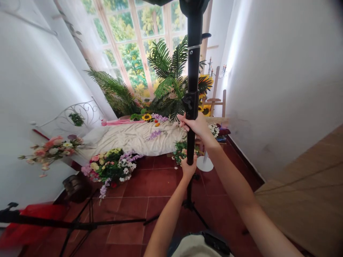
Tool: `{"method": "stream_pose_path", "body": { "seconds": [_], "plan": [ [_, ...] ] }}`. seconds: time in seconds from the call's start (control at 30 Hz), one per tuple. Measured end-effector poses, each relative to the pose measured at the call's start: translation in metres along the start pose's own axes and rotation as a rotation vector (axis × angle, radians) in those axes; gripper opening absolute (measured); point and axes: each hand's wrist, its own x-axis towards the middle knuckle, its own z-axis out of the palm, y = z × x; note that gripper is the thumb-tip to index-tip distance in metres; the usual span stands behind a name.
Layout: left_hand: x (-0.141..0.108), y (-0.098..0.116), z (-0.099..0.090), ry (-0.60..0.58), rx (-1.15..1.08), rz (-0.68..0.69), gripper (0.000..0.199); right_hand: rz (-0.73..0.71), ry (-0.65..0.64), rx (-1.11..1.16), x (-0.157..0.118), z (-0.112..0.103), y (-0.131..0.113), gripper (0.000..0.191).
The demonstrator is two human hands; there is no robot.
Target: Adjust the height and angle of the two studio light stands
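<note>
A black stand rises upright in front of me, with clamp joints along its pole and legs spread on the floor. My right hand is wrapped round the pole just below a clamp knob. Lower down, my left hand grips the same pole. The top of the stand runs out of the picture, with a dark part at the upper edge. Behind the pole lies a bed with a cream cover, strewn with purple flowers and a sunflower.
A second black stand spreads its legs at the lower left, near red cloth. Bouquets hang at the bed's front. Palm leaves and a wooden easel stand by the window. A brown panel is at the right.
</note>
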Motion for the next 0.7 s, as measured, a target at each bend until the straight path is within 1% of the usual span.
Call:
{"method": "stream_pose_path", "body": {
  "seconds": [0.1,0.2,0.27,0.3,0.37,0.43,0.47,0.53,0.57,0.63,0.7],
  "plan": [
    [0.001,-0.003,0.0,-0.033,0.07,0.059,0.038,0.01,-0.035,-0.049,-0.002,-0.003,-0.005,0.044],
    [0.001,-0.004,-0.001,-0.032,0.114,0.106,0.039,0.006,-0.094,-0.101,-0.007,-0.01,-0.012,0.044],
    [0.001,-0.004,-0.002,-0.04,0.114,0.132,0.039,-0.012,-0.085,-0.136,-0.019,-0.017,-0.009,0.043],
    [0.001,-0.004,-0.002,-0.046,0.105,0.138,0.038,-0.012,-0.08,-0.151,-0.028,-0.021,-0.003,0.044],
    [0.002,-0.004,-0.001,-0.042,0.079,0.133,0.037,0.038,-0.119,-0.175,-0.053,-0.03,0.02,0.047],
    [0.002,-0.004,-0.001,-0.037,0.061,0.13,0.037,0.169,-0.234,-0.187,-0.085,-0.037,0.054,0.041],
    [0.002,-0.005,-0.001,-0.038,0.054,0.133,0.037,0.229,-0.264,-0.201,-0.103,-0.04,0.071,0.038],
    [0.001,-0.005,0.0,-0.051,0.047,0.134,0.037,0.31,-0.25,-0.221,-0.137,-0.042,0.103,0.033],
    [0.001,-0.004,0.0,-0.056,0.05,0.131,0.037,0.358,-0.248,-0.187,-0.152,-0.042,0.116,0.035],
    [0.001,-0.004,0.001,-0.042,0.075,0.132,0.038,0.419,-0.226,-0.074,-0.177,-0.039,0.133,0.044],
    [0.0,-0.004,0.001,-0.031,0.113,0.155,0.039,0.432,-0.201,-0.007,-0.193,-0.036,0.144,0.047]
  ]
}}
